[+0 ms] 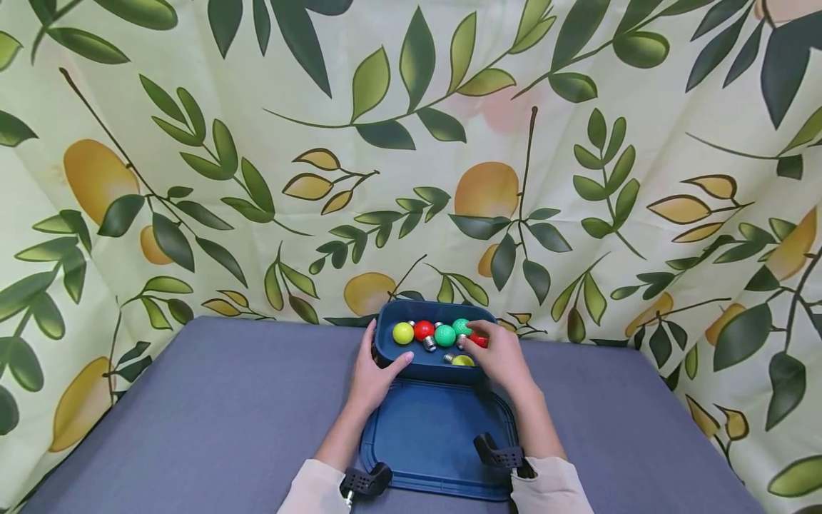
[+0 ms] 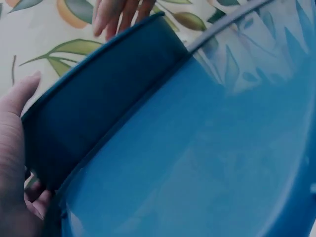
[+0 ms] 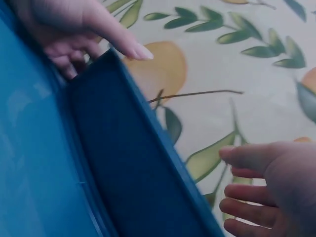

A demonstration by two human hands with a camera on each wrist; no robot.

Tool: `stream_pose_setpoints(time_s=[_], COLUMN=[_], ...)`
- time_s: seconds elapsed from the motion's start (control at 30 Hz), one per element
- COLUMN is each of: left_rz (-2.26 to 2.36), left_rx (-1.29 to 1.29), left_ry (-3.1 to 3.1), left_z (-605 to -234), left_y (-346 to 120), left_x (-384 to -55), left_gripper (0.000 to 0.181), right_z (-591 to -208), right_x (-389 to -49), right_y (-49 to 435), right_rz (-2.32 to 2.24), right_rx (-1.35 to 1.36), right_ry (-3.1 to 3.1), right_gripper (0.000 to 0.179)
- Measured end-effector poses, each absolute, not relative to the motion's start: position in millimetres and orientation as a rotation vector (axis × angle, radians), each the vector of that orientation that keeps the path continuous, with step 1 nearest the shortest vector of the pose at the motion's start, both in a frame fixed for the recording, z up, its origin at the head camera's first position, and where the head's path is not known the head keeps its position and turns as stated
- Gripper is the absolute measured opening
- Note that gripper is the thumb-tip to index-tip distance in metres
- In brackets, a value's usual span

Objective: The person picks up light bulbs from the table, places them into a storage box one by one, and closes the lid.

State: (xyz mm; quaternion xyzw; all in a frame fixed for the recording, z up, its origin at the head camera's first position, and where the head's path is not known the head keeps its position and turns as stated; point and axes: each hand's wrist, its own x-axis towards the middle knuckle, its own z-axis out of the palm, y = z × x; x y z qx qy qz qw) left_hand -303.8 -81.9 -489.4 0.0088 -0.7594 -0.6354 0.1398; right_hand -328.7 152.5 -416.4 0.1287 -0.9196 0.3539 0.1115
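A dark blue rectangular bin [image 1: 411, 371] holds several small round light bulbs: a yellow bulb [image 1: 403, 333], a red bulb [image 1: 424, 330] and a green bulb [image 1: 445, 335] among them. My left hand [image 1: 375, 375] grips the bin's left end, thumb above the rim and fingers around the outside. Over the right end reaches my right hand [image 1: 504, 353], its fingertips close to another red bulb [image 1: 478, 341]. In the right wrist view that hand's fingers [image 3: 252, 192] are loosely bent, with no bulb visible between them. A second yellow bulb [image 1: 462, 361] lies near the front wall.
A flat blue lid-like tray [image 1: 443, 435] with a ridged rim lies right in front of the bin, under my forearms. Both stand on a grey-blue table [image 1: 257, 414]. Behind rises a cloth [image 1: 244, 178] printed with leaves and fruit.
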Motion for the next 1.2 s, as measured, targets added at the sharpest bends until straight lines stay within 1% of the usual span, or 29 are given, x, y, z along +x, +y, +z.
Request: stream_pose_setpoints(time_s=[0.17, 0.3, 0.5, 0.63, 0.73, 0.9, 1.07, 1.2], left_rz=[-1.878, -1.735, -1.327, -1.233, -1.262, -1.315, -1.188, -1.069], left_rx=[0.012, -0.011, -0.054, -0.212, -0.367, -0.486, -0.614, -0.714], left_ry=[-2.156, -2.306, -2.641, -2.767, -2.808, -2.889, -2.930, -2.932], left_z=[-486, -483, -475, -468, -467, -473, -482, -486], left_y=[-86, -95, -129, -151, -162, -170, -169, -165], left_x=[-302, -293, -264, -241, -228, -213, -211, -215], left_gripper=[0.086, 0.085, 0.094, 0.089, 0.089, 0.105, 0.119, 0.128], right_z=[-403, -403, -419, -437, -451, -474, -492, -500], right_x=[-313, -297, -272, -255, -244, -233, -229, -228], right_y=[163, 178, 209, 228, 240, 256, 265, 268], right_rz=[1.153, 1.171, 1.123, 1.048, 0.984, 0.928, 0.885, 0.902], right_rx=[0.377, 0.386, 0.449, 0.476, 0.495, 0.528, 0.622, 0.723], right_ry=[-2.614, -2.564, -2.548, -2.578, -2.640, -2.742, -2.796, -2.847], right_gripper=[0.036, 0.035, 0.040, 0.047, 0.054, 0.075, 0.094, 0.102])
